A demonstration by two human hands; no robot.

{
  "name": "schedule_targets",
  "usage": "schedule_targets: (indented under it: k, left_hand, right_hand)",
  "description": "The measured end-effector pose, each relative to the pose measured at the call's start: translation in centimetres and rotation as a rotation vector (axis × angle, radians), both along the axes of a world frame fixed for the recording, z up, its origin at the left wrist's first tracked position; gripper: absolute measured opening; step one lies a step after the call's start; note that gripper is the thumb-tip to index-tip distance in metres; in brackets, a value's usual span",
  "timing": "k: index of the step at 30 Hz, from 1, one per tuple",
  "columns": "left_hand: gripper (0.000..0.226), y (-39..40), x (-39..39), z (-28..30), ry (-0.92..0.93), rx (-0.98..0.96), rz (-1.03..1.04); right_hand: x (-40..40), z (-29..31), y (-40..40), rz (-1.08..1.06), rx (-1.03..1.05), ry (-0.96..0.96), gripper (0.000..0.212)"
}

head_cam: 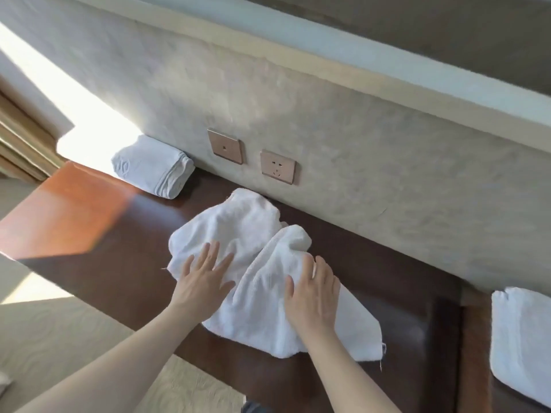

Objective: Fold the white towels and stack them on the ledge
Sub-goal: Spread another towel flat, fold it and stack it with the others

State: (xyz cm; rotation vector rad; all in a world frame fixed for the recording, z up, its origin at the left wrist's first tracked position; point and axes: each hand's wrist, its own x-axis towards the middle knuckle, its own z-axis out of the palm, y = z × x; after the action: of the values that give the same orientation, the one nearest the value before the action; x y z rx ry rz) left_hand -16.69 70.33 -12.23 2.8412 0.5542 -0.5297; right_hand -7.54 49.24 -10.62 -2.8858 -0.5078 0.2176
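A rumpled white towel [256, 281] lies mid-ledge [98, 234], reaching from the front edge to the wall. The left hand [204, 274] presses flat, fingers spread, pinning one half so it cannot slide. The right hand [313, 296] rests open on a raised fold, probably smoothing it. A folded towel [155, 166] waits at the back left corner, likely starting the stack.

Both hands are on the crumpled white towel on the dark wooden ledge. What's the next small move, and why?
Probably spread it flat first: the crumpled white towel lies bunched, with a raised ridge between the left hand and right hand. Both rest on it with fingers straight, so sliding them apart along the dark wooden ledge should smooth that ridge before any fold.
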Motion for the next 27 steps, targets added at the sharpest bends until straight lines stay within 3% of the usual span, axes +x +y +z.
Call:
schedule_targets:
  k: [4,10,15,19,22,24,27]
  left_hand:
    - [0.067,1.7,0.5,-1.9,0.127,-0.09,-0.047]
    - [0.061,6.1,3.0,-3.8,0.081,-0.087,-0.044]
    - [0.069,11.9,4.7,-5.4,0.029,-0.109,0.08]
    - [0.079,15.7,3.9,-6.8,0.126,-0.113,-0.088]
    - [0.076,17.5,3.1,-7.5,0.08,-0.157,-0.117]
    - [0.075,18.5,3.2,-7.8,-0.058,-0.268,0.003]
    - [0.073,19.6,4.2,-7.9,-0.258,-0.593,0.387]
  right_hand:
    - [1.3,-0.8,3.6,0.194,-0.036,0.032,0.046]
    - [1.8,-3.1,8.9,0.334,-0.036,0.046,0.055]
    - [1.4,-5.7,13.8,0.289,-0.007,0.252,0.061]
    - [0.0,-7.6,18.5,0.148,-0.02,0.288,0.064]
    - [-0.6,-9.5,21.3,-0.013,-0.059,0.286,0.066]
    - [-1.2,-10.6,22.3,-0.083,-0.07,0.277,0.066]
    - [-2.0,-11.7,22.7,-0.124,-0.072,0.25,0.064]
